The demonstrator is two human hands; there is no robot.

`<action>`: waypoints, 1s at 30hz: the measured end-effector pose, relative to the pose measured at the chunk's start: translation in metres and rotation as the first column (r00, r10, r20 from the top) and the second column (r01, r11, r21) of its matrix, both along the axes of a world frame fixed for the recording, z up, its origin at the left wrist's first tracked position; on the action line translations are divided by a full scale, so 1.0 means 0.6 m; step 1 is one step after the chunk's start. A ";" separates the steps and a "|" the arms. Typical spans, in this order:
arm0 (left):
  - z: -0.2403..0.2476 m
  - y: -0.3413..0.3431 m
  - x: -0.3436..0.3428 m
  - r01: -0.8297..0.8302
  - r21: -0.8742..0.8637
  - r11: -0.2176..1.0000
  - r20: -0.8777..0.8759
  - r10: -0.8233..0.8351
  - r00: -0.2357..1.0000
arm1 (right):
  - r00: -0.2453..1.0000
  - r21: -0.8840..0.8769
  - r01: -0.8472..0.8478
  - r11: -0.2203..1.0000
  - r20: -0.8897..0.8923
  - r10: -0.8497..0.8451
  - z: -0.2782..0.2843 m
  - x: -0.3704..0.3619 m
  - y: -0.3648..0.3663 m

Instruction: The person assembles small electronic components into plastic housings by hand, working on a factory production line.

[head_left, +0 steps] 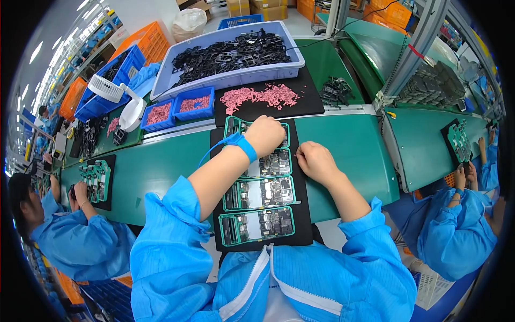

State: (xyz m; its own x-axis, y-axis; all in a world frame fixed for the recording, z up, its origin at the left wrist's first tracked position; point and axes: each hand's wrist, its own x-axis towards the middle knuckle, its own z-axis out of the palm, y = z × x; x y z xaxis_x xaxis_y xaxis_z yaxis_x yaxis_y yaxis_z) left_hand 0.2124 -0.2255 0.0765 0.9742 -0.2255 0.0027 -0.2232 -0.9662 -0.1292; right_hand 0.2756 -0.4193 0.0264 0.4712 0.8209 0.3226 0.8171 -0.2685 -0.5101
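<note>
Several opened phone bodies with green frames [258, 224] lie in a column on a black mat [301, 234], their circuit boards showing. Over the farthest phone body [231, 126] my left hand [264, 135] is bent down, fingers closed together at its right part. What its fingertips hold, if anything, is hidden. A blue wrist strap [242, 146] with a cord circles that wrist. My right hand [317, 162] rests by the mat's right edge, beside the second phone body from the far end [274, 163]. Its fingers are curled in, and anything between them is too small to make out.
Pink small pieces [260, 97] lie piled on a black board beyond the phones. Two blue bins [193, 114] hold more. Behind stands a large tub [284, 71] of black frames. A white fan [130, 117] is at left. Co-workers [80, 236] sit on both sides.
</note>
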 end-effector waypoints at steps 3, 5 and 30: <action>0.006 -0.004 -0.002 -0.007 0.053 0.999 -0.014 0.007 1.000 | 1.000 -0.007 0.010 1.000 0.011 -0.010 0.000 -0.001 0.000; 0.007 0.004 -0.005 -0.052 -0.063 0.997 -0.045 0.050 0.998 | 1.000 -0.005 0.007 1.000 0.007 -0.007 0.001 -0.002 -0.002; -0.018 0.045 -0.079 0.126 -0.069 0.990 0.178 -0.112 0.978 | 0.914 -0.141 -0.362 0.921 0.142 0.381 0.049 -0.038 0.053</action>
